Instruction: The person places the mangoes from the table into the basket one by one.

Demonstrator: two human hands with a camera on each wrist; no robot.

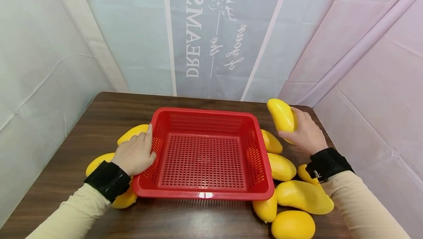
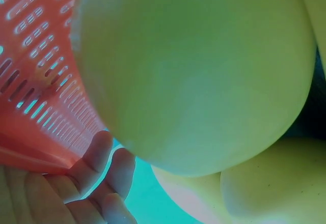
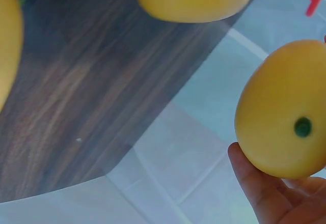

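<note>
A red plastic basket (image 1: 203, 191) with slotted walls and floor sits on the table, nothing inside it. My left hand (image 1: 134, 154) grips its left rim, the thumb over the inner side. In the left wrist view, fingers (image 2: 97, 155) lie against the basket's outer side, close to a large mango (image 2: 198, 76). Off the basket's right side, my right hand (image 1: 305, 130) holds a yellow mango (image 1: 281, 116) up above the table. The right wrist view shows this mango's (image 3: 285, 107) green stem spot, with a finger under it.
Several mangoes lie right of the basket, among them a long one (image 1: 304, 196) and a rounder one (image 1: 293, 225). More mangoes (image 1: 133, 133) lie on the left, partly behind my hand. The brown table (image 1: 185, 218) ends at a printed cloth backdrop (image 1: 142, 37).
</note>
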